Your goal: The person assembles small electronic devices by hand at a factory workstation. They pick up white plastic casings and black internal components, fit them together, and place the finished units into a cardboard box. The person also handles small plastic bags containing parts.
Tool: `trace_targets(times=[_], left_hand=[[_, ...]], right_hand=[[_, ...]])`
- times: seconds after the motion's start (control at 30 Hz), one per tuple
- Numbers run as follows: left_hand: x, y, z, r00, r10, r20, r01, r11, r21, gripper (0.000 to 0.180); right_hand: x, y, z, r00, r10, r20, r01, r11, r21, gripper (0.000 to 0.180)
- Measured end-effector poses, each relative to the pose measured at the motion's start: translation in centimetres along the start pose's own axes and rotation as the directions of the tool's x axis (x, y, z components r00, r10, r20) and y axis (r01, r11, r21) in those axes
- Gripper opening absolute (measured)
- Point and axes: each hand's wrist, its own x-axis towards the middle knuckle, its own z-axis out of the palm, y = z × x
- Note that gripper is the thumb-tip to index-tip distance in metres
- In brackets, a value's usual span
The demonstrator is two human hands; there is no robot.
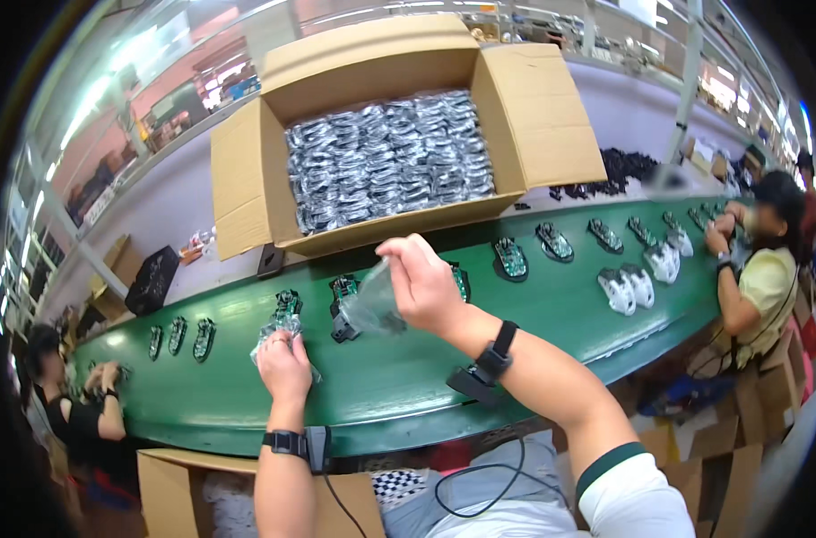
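Clear plastic bag (369,300) in right hand (423,285), above belt (399,377)

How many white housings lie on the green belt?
3: two side by side right of the right hand, one beyond them; a co-worker's hands may hide more.

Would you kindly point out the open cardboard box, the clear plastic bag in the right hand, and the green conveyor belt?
cardboard box (247,179): head view, left outer wall.
clear plastic bag (368,303): head view, middle of the film.
green conveyor belt (399,377): head view, bare surface.
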Motion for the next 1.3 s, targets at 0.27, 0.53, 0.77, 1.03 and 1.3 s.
trace_targets(times=[0.27, 0.53, 0.77, 1.03, 1.3], left_hand=[[-0.3, -3.9, 5.4, 0.993, -0.030, 0.110, 0.102, 0.668, -0.737, 0.028], [-1.2, 3.8, -0.9, 0.982, 0.054, 0.183, 0.095, 0.693, -0.714, 0.024], [-1.9, 2.5, -1.3, 0.979, 0.070, 0.191, 0.048, 0.833, -0.551, 0.026], [-1.9, 2.0, -2.4, 0.963, -0.092, 0.253, 0.224, 0.796, -0.563, 0.028], [-3.3, 6.3, -2.4, 0.966, 0.040, 0.253, 0.107, 0.834, -0.542, 0.029]], right_hand=[[-12.8, 3.4, 0.4, 0.875, 0.109, 0.471, -0.076, 0.993, -0.088, 0.044], [-11.0, 5.4, 7.0, 0.991, 0.070, 0.117, -0.093, 0.974, 0.205, 0.026], [-9.7, 5.4, 6.2, 0.986, 0.166, 0.019, -0.166, 0.958, 0.236, 0.014], [-7.2, 2.9, 3.1, 0.971, -0.128, -0.204, 0.127, 0.992, -0.019, 0.009], [-11.2, -1.6, 6.6, 0.984, -0.107, 0.145, 0.074, 0.973, 0.216, 0.064]])
